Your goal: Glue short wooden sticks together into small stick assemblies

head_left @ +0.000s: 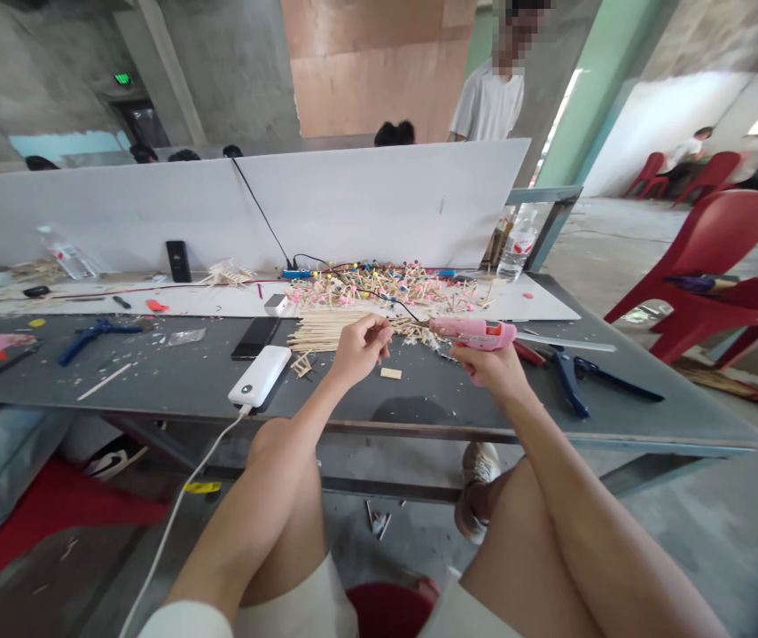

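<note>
The right grip (496, 365) is closed around the handle of the pink gun (475, 333), whose nozzle (425, 324) points across toward the left grip (361, 349), with a gap between. The left grip has its fingers curled in, thumb close to forefinger; I cannot tell whether they pinch something small. Nor can I tell whether the trigger is pressed.

Just beyond the left grip lie the sticks (317, 331), side by side on the worktop (345, 403); behind them spreads the heap (379, 288) with coloured bits. A block (390, 373) sits below the left grip, toward the body, and the pliers (573, 383) lie just right of the right grip.

For good work here, the right wrist should be steady and the nozzle clear of the left fingertips, as it may well be hot. Small, even squeezes would likely give neater dabs than one long press. The cord (395, 304) beyond the nozzle looks worth avoiding, and the left fingers would do best well back from any fresh glue.
</note>
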A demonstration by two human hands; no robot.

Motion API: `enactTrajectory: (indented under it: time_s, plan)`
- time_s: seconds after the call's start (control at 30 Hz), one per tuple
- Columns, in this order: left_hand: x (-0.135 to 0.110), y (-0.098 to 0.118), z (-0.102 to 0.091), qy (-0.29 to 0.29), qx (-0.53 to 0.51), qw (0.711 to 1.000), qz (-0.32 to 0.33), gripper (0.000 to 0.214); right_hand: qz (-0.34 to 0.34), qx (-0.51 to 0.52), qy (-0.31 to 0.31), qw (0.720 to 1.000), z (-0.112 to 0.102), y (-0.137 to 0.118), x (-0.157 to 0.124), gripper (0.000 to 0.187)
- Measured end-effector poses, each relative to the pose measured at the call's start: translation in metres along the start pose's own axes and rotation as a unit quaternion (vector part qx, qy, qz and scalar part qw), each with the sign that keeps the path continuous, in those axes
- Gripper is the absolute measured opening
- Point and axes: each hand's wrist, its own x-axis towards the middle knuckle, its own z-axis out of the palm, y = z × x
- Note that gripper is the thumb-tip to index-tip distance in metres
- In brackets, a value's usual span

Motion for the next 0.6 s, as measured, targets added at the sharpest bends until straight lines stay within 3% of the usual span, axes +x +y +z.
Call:
enactTrajectory:
  time_s: [0.6]
  plan:
    - [-0.0002, -0.0035, 0.0012, -0.009, -0.017, 1.0, -0.006, 0.036, 0.024, 0.0, -0.004, 1.0, 0.0005, -0.0014, 0.0005, 0.023]
